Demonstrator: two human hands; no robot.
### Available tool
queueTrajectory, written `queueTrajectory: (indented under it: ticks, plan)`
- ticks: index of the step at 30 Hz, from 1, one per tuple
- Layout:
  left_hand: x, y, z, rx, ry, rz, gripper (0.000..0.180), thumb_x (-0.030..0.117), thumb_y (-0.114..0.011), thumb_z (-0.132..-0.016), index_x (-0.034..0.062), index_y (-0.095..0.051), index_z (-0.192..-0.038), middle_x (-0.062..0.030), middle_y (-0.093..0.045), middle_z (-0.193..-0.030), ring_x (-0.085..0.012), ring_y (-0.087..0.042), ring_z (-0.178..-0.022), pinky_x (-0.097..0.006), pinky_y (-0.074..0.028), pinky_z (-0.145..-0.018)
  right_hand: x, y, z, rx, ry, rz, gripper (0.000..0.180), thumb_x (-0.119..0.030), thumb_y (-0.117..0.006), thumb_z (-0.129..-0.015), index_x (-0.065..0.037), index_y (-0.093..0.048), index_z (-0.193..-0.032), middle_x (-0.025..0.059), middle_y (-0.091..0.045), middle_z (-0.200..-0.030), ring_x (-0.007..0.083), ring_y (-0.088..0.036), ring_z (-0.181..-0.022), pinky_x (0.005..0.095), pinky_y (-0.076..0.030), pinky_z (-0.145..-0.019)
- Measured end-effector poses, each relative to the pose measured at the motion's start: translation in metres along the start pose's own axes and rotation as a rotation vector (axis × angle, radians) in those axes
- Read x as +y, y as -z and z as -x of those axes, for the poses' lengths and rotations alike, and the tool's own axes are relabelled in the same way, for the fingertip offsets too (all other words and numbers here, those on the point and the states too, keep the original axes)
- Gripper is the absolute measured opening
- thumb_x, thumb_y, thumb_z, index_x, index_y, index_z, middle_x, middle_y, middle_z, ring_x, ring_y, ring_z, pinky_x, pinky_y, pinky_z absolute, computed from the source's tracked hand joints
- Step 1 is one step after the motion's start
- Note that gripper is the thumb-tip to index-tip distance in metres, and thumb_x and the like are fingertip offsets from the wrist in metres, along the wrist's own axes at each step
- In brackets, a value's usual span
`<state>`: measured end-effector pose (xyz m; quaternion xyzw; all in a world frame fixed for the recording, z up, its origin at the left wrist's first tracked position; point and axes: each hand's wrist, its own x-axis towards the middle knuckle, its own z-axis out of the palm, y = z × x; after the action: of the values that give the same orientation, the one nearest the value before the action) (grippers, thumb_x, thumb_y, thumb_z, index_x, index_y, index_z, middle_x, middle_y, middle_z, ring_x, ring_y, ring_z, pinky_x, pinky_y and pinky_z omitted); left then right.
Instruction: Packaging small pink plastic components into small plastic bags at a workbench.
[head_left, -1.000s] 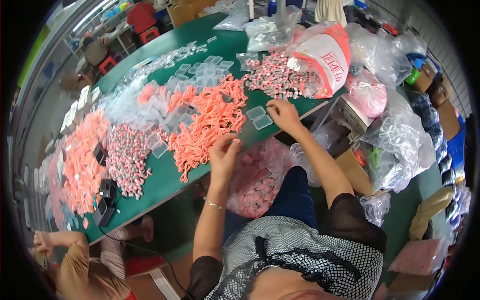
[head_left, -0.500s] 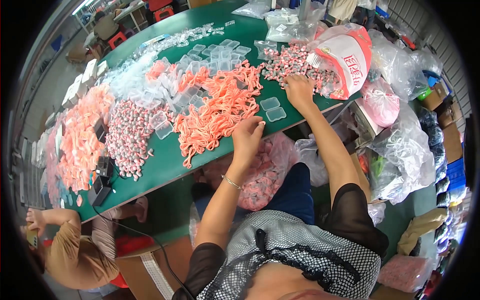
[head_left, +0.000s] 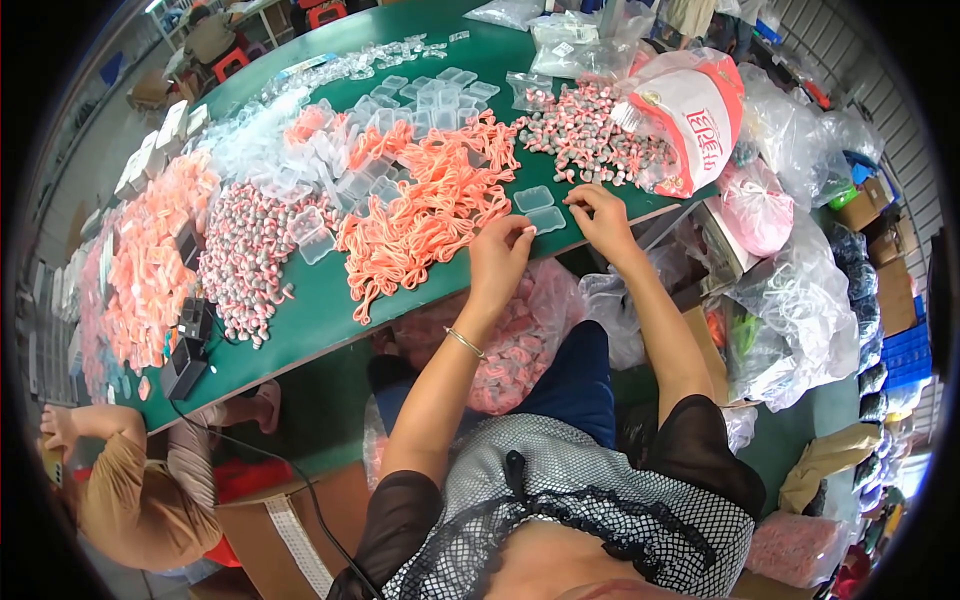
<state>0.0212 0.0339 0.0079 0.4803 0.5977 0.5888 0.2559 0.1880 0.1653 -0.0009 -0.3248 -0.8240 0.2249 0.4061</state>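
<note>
An open clear plastic case (head_left: 534, 199) lies on the green table, between my two hands and just beyond them. My left hand (head_left: 499, 262) is closed in a pinch at the case's near left side, with a tiny pale piece at its fingertips. To the right of the case, my right hand (head_left: 603, 222) is bent over the table edge, thumb and forefinger drawn together. Whatever they hold is too small to make out. A heap of orange looped cords (head_left: 430, 215) spreads left of the case. Small pink-and-grey pieces (head_left: 590, 130) lie beyond my right hand.
A red-and-white bag (head_left: 700, 120) lies on its side by the pieces. Leftward are another heap of pink-and-grey pieces (head_left: 250, 255), clear cases (head_left: 440, 105) and orange bundles (head_left: 150, 290). A filled plastic bag (head_left: 510, 350) sits below the table edge. Another person (head_left: 140, 490) sits at lower left.
My right hand has come back from the pink-and-grey pieces to beside the open case. My left hand remains near the case, still pinched. The whole view has shifted slightly.
</note>
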Motion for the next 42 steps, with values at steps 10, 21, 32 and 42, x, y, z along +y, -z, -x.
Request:
queueTrajectory:
  ticks: [10,21,32,42]
  plan:
    - [-0.008,-0.018,-0.012,0.055,-0.16,-0.165,0.011,0.009,-0.071,-0.08,0.0032,-0.068,-0.088,-0.0131,-0.064,-0.078,-0.0283,-0.064,-0.069,-0.038,-0.051,-0.065,-0.009,0.005,0.0,-0.034,-0.115,-0.093,0.01,0.002,-0.069,-0.08,-0.001,-0.067,-0.089,0.0087,-0.065,-0.085,0.0177,-0.065,-0.074,0.0274,-0.052,-0.066]
    - [-0.009,-0.027,-0.013,0.095,-0.319,-0.5,0.013,0.013,-0.071,-0.079,0.0033,-0.069,-0.088,-0.0123,-0.058,-0.09,-0.0311,-0.062,-0.078,-0.041,-0.051,-0.066,-0.026,-0.004,-0.002,-0.158,0.161,0.101,0.011,-0.001,-0.066,-0.077,-0.004,-0.066,-0.088,0.0094,-0.064,-0.082,0.0265,-0.061,-0.081,0.0354,-0.048,-0.072]
    - [-0.005,-0.017,-0.013,-0.014,-0.344,-0.572,0.037,0.017,-0.073,-0.076,0.0024,-0.061,-0.108,-0.0151,-0.056,-0.091,-0.0341,-0.061,-0.084,-0.043,-0.051,-0.072,-0.026,-0.003,-0.018,-0.102,0.016,-0.046,0.012,-0.003,-0.065,-0.082,-0.004,-0.066,-0.093,0.01,-0.065,-0.085,0.0264,-0.062,-0.072,0.0363,-0.05,-0.067]
    - [-0.012,-0.012,-0.003,-0.012,-0.399,-0.606,0.037,0.017,-0.075,-0.074,0.0022,-0.061,-0.105,-0.0135,-0.056,-0.09,-0.0319,-0.06,-0.085,-0.042,-0.05,-0.074,-0.019,-0.068,-0.103,-0.148,-0.005,0.525,0.019,-0.026,-0.067,-0.081,-0.008,-0.07,-0.089,0.0119,-0.07,-0.092,0.031,-0.068,-0.086,0.0452,-0.053,-0.073]
